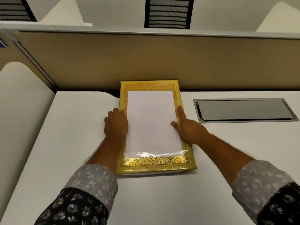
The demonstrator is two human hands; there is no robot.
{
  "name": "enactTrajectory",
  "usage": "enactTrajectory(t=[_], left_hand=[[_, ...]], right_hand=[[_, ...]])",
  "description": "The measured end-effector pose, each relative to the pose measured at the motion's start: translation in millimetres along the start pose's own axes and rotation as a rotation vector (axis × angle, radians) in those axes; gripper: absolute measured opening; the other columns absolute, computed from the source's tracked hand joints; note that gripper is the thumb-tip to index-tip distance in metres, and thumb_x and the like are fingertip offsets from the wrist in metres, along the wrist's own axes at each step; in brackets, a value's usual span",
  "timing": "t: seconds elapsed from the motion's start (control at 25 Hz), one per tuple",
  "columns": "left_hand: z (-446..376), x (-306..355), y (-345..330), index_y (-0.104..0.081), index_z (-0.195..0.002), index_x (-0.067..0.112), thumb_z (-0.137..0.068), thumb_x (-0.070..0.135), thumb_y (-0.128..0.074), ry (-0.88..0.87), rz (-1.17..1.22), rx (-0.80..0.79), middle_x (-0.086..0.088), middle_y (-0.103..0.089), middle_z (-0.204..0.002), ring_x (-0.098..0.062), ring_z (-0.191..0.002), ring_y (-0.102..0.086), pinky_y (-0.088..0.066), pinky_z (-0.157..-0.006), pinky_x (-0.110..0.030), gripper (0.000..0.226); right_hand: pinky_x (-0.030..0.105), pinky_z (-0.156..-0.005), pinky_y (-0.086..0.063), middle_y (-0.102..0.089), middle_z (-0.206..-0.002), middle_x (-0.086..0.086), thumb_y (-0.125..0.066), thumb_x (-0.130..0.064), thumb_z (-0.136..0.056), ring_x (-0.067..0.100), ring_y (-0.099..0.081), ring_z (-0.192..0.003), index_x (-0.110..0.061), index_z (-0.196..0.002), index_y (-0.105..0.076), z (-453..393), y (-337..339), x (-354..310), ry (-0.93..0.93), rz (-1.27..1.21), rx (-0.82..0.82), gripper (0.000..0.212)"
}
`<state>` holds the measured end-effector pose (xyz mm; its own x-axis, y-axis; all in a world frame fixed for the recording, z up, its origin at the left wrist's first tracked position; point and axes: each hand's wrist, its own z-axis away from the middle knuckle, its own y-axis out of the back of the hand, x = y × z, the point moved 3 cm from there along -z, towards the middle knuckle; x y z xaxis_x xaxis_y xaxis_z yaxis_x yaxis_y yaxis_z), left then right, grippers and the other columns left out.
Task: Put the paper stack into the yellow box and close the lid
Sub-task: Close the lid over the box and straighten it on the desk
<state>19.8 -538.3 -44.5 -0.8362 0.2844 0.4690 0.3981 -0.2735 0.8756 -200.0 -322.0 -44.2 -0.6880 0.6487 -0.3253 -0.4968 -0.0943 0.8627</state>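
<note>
A yellow box (188,161) with an ornate gold border lies flat on the white desk, its far end against the partition. A white paper stack (152,122) lies inside the border, and a shiny glare crosses its near edge. I cannot tell whether the stack rests on the closed lid or inside the box. My left hand (116,124) grips the stack's left edge with curled fingers. My right hand (186,127) holds the right edge, thumb on the paper and index finger stretched along the side.
The white desk (81,143) is bounded by a tan partition (146,62) at the back. A recessed grey cable hatch (243,110) sits to the right of the box. A rounded cream panel (21,103) stands at the left. Black chair backs show beyond the partition.
</note>
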Motion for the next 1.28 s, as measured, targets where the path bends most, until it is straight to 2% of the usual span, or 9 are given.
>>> enactTrajectory(t=[0.12,0.2,0.32,0.48,0.64,0.84,1.04,1.16,1.28], left_hand=[[3,-2,-1,-0.043,-0.153,0.017,-0.11,0.045,-0.034,0.053,0.073,-0.011,-0.019,-0.057,-0.141,-0.042,-0.126,-0.057,-0.051,-0.1,-0.058,0.052],[11,-3,-2,-0.029,-0.163,0.022,-0.109,0.048,-0.036,-0.017,0.012,-0.004,-0.018,-0.055,-0.142,-0.04,-0.126,-0.058,-0.054,-0.098,-0.056,0.06],[17,-4,-1,-0.016,-0.167,0.024,-0.109,0.048,-0.034,-0.054,-0.031,-0.062,-0.019,-0.051,-0.144,-0.039,-0.127,-0.057,-0.053,-0.1,-0.052,0.065],[30,-8,8,-0.005,-0.168,0.027,-0.11,0.047,-0.034,-0.013,-0.008,-0.22,-0.018,-0.039,-0.158,-0.041,-0.141,-0.046,-0.045,-0.111,-0.056,0.067],[79,-12,9,-0.017,-0.165,0.028,-0.109,0.04,-0.041,-0.082,-0.081,-0.211,-0.016,-0.039,-0.16,-0.039,-0.143,-0.045,-0.047,-0.111,-0.055,0.062],[157,-18,5,-0.022,-0.166,0.032,-0.106,0.051,-0.044,-0.017,-0.071,-0.203,-0.012,-0.016,-0.173,-0.038,-0.152,-0.032,-0.042,-0.115,-0.056,0.066],[222,-29,9,-0.026,-0.165,0.033,-0.106,0.054,-0.042,0.046,0.0,-0.169,-0.014,-0.022,-0.17,-0.041,-0.151,-0.032,-0.04,-0.118,-0.059,0.065],[251,-32,13,-0.028,-0.165,0.03,-0.106,0.043,-0.051,0.05,0.033,-0.154,-0.017,-0.021,-0.17,-0.042,-0.152,-0.031,-0.039,-0.119,-0.058,0.065],[275,-27,13,-0.028,-0.165,0.026,-0.101,0.043,-0.062,0.104,0.075,-0.135,-0.02,-0.02,-0.17,-0.044,-0.152,-0.032,-0.039,-0.12,-0.056,0.075]], right_hand=[[0.043,-0.081,-0.062,-0.074,-0.122,0.016,-0.022,-0.076,-0.098,0.027,-0.073,-0.088,-0.036,-0.162,0.028,2,-4,6,0.007,-0.072,0.033,0.09],[0.042,-0.081,-0.062,-0.074,-0.125,0.014,-0.02,-0.078,-0.096,0.024,-0.071,-0.085,-0.036,-0.162,0.027,1,-6,8,0.017,-0.094,0.029,0.091],[0.046,-0.094,-0.06,-0.068,-0.14,0.018,-0.025,-0.072,-0.102,0.033,-0.074,-0.105,-0.033,-0.161,0.031,-4,-2,9,0.023,-0.092,-0.053,0.091],[0.052,-0.109,-0.054,-0.058,-0.152,0.024,-0.03,-0.066,-0.105,0.042,-0.068,-0.124,-0.029,-0.162,0.03,8,7,0,-0.015,-0.065,-0.091,0.09],[0.055,-0.112,-0.05,-0.057,-0.152,0.024,-0.035,-0.063,-0.106,0.041,-0.064,-0.13,-0.026,-0.165,0.022,49,2,-1,-0.018,-0.001,-0.098,0.09],[0.052,-0.107,-0.053,-0.063,-0.144,0.02,-0.039,-0.061,-0.105,0.038,-0.066,-0.125,-0.028,-0.167,0.014,113,-15,5,-0.007,0.044,-0.126,0.088],[0.049,-0.103,-0.056,-0.062,-0.139,0.014,-0.031,-0.051,-0.11,0.032,-0.066,-0.122,-0.031,-0.17,-0.003,173,-41,15,0.019,-0.013,-0.005,0.068],[0.046,-0.101,-0.056,-0.063,-0.139,0.012,-0.039,-0.047,-0.11,0.031,-0.065,-0.123,-0.029,-0.17,-0.011,200,-44,18,0.074,0.023,0.005,0.068],[0.045,-0.099,-0.058,-0.064,-0.14,0.009,-0.044,-0.051,-0.107,0.03,-0.066,-0.124,-0.027,-0.164,-0.025,223,-45,26,0.108,0.049,0.052,0.065]])
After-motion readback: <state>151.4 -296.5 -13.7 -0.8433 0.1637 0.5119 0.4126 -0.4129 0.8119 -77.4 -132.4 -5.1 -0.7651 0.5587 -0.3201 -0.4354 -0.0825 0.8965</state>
